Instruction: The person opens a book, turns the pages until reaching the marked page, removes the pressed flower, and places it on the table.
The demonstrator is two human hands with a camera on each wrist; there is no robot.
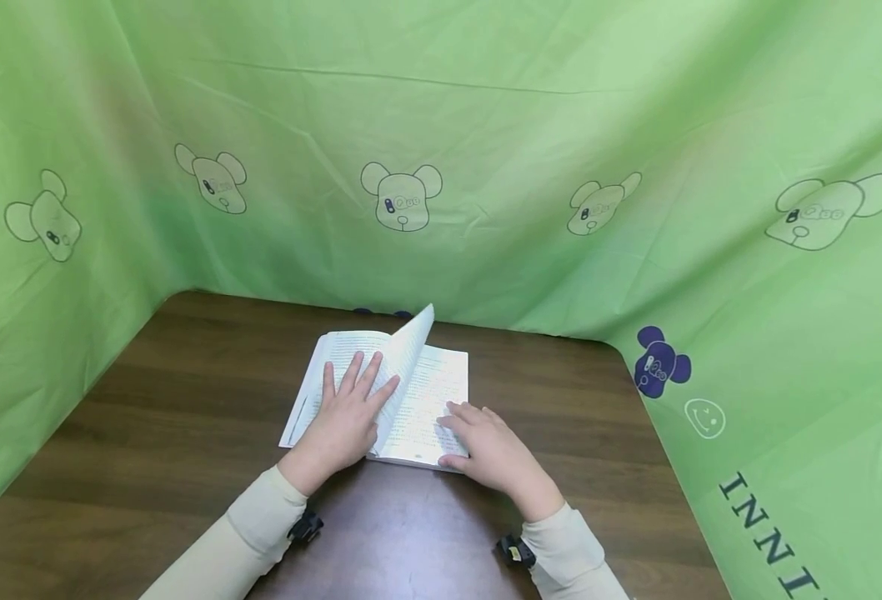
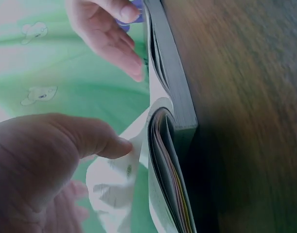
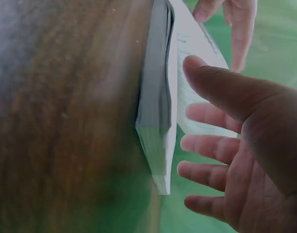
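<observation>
An open book (image 1: 433, 392) with printed white pages lies on the brown table. One page (image 1: 411, 337) stands raised near the middle, tilted to the right at its top. My left hand (image 1: 343, 421) is spread over the left half, fingers straight, beside the raised page. In the left wrist view the left thumb (image 2: 107, 141) reaches to the page by the spine. My right hand (image 1: 493, 446) is at the right page's lower right edge, fingers loosely extended. The right wrist view shows its fingers (image 3: 206, 148) apart from one another, facing the book's thick page block (image 3: 155, 82), with nothing held.
The wooden table (image 1: 186, 400) extends around the book on all sides. A green cloth (image 1: 501, 108) printed with bear heads hangs behind the table and along both sides. Dark wrist cameras (image 1: 516, 552) sit at both cuffs.
</observation>
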